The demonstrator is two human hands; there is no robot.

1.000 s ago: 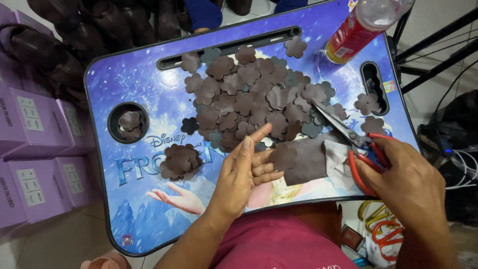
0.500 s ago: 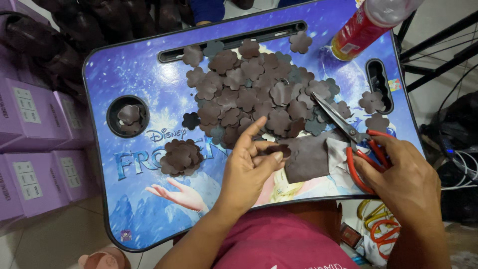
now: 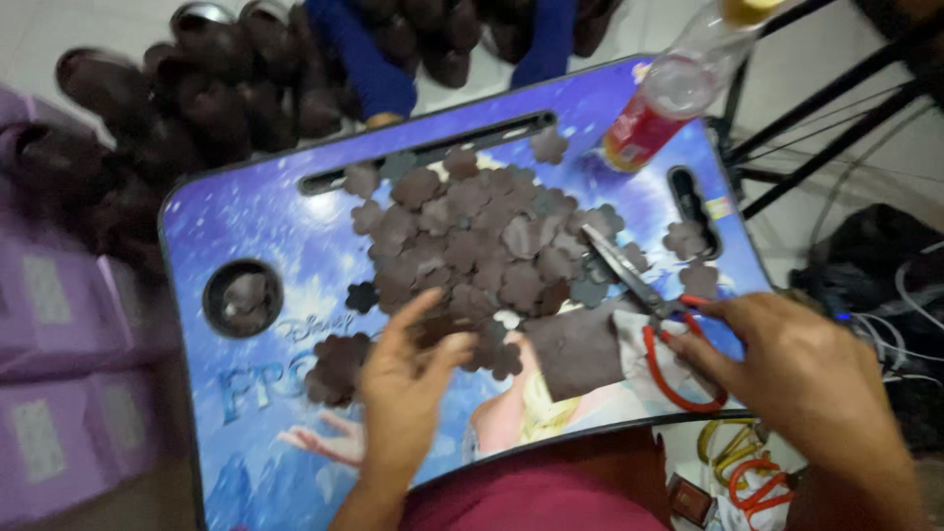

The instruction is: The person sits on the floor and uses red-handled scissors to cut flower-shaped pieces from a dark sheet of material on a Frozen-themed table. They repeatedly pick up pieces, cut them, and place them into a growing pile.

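While the left hand (image 3: 403, 379) lies flat near the table's (image 3: 256, 231) near edge, its grip apart and fingertips on dark flower-shaped cutouts (image 3: 472, 246), pressing lightly should keep the thin pieces from sliding. Beside it lies a dull brown felt-like sheet (image 3: 575, 344). At the right edge the right hand (image 3: 796, 369) clamps red-handled scissors (image 3: 639, 290), blades toward the heap. A plastic bottle (image 3: 669, 93) stands at the far right corner.

Landmark: flower cutout pile (image 3: 482, 246) at centre of lap tray (image 3: 246, 236). Left of the pile, bare tray as far as the round cup recess (image 3: 243, 297). Right of it, scissors (image 3: 639, 295), my right hand (image 3: 787, 364) and a bottle (image 3: 669, 93) block passage. Near side: my left hand (image 3: 408, 383).
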